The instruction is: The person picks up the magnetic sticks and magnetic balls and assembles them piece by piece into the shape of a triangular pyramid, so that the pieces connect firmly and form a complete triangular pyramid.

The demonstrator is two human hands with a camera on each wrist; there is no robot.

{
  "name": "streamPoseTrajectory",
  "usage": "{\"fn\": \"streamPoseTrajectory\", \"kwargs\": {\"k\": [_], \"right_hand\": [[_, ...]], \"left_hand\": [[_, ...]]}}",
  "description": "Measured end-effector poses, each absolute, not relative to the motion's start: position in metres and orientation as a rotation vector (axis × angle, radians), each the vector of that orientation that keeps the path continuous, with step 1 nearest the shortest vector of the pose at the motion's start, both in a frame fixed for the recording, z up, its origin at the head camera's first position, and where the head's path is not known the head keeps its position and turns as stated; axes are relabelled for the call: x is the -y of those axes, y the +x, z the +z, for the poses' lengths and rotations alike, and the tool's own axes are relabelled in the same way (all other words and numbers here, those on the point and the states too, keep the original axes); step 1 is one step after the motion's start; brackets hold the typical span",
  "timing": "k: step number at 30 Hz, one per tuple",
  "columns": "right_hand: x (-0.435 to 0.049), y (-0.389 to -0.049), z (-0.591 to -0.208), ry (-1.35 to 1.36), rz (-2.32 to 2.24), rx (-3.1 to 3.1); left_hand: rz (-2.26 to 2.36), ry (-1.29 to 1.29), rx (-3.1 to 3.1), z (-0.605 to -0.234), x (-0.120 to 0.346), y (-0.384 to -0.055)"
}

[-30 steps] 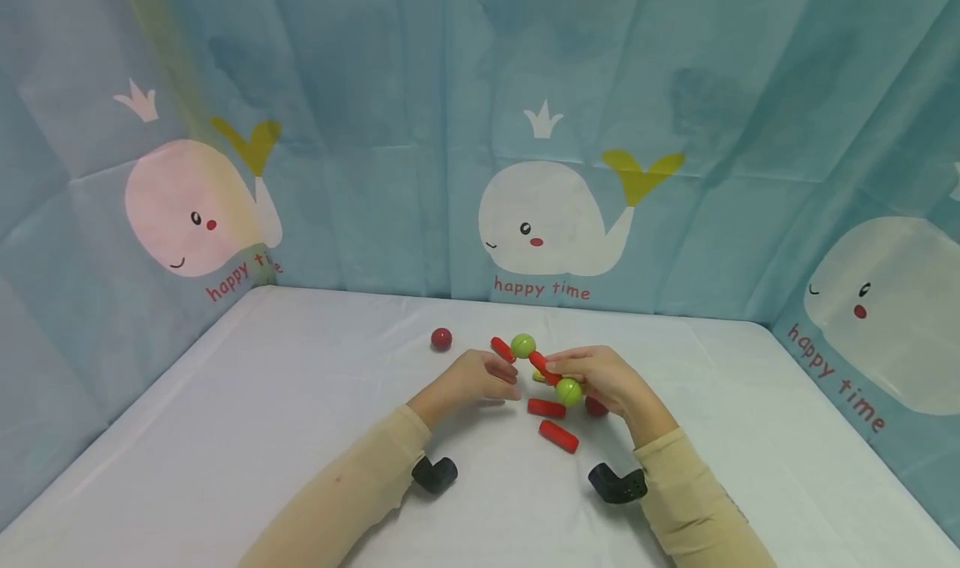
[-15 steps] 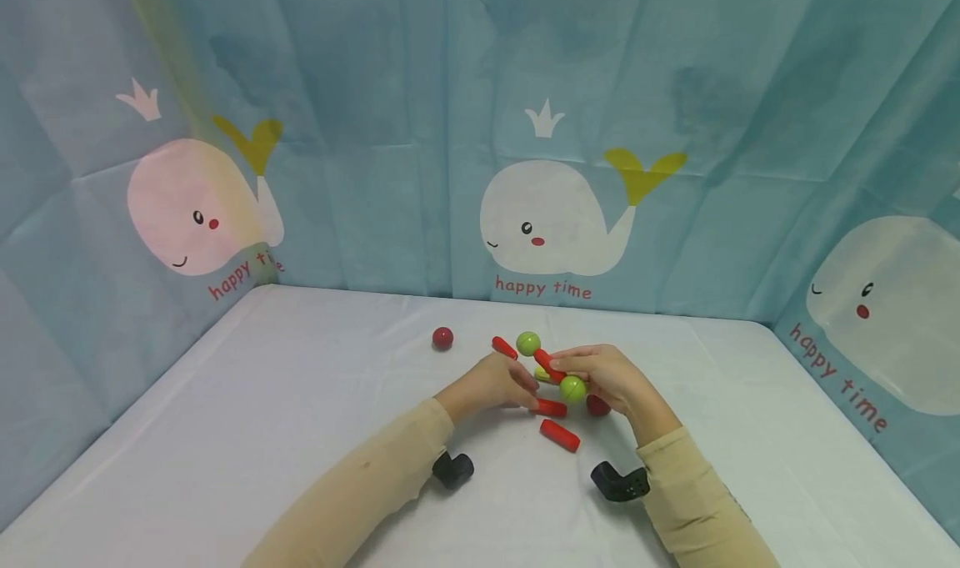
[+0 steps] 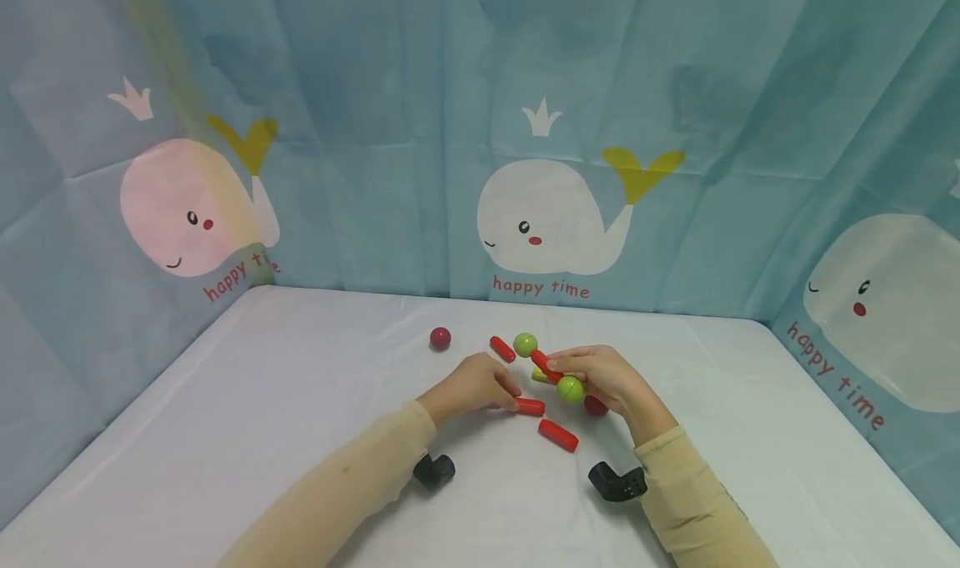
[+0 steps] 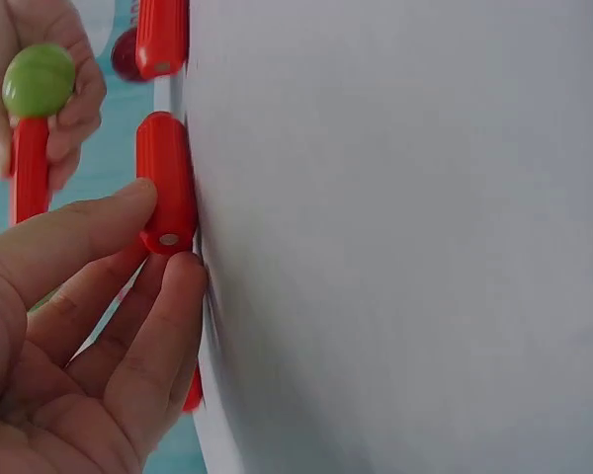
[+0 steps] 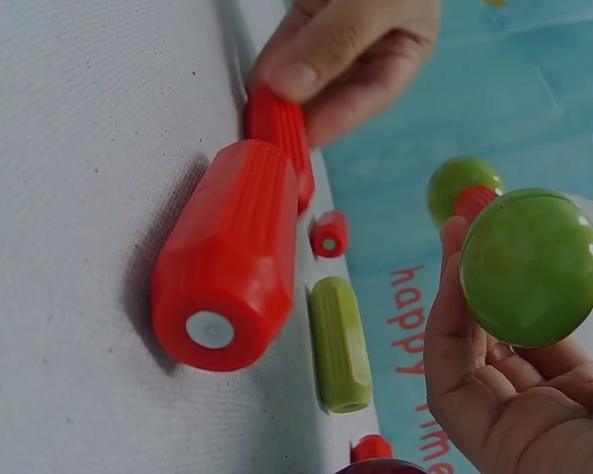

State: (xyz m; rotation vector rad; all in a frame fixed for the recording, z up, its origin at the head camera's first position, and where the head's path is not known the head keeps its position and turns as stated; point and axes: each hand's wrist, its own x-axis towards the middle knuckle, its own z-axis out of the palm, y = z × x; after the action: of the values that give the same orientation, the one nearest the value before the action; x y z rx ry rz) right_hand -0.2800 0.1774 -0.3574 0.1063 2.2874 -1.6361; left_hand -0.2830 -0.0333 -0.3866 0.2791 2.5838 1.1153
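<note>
Both hands [image 3: 474, 382] [image 3: 607, 376] pinch red rods [image 3: 531, 407] [image 3: 543, 364] — the right's between green balls [image 3: 570, 389] [image 3: 525, 344].

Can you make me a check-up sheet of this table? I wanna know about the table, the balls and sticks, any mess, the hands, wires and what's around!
Surface: white cloth-like tabletop.
Job's things: red ribbed plastic-looking rod between two shiny green balls; second red ribbed rod; a near red rod, a far red rod, a yellow-green ribbed rod and two dark red balls.
Clutter: two black angled pieces by the sleeves; purpose unclear.
Hands: left hand pinches the second red ribbed rod; right hand holds the rod with the green balls.
Cables: nothing seen.
Surroundings: blue curtain-like sheet printed with whales and "happy time".
</note>
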Motion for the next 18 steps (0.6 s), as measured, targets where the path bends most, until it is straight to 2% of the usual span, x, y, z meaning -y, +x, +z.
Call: {"fn": "streamPoseTrajectory", "kwargs": {"k": [11, 18], "right_hand": [[-0.174, -0.279, -0.358, 0.119, -1.635, -2.267], [-0.171, -0.278, -0.359, 0.102, -1.646, -2.258]], "left_hand": [[1.063, 0.196, -2.614, -0.382, 0.075, -0.278], [1.046, 0.202, -2.608, -0.377, 0.078, -0.276]]}}
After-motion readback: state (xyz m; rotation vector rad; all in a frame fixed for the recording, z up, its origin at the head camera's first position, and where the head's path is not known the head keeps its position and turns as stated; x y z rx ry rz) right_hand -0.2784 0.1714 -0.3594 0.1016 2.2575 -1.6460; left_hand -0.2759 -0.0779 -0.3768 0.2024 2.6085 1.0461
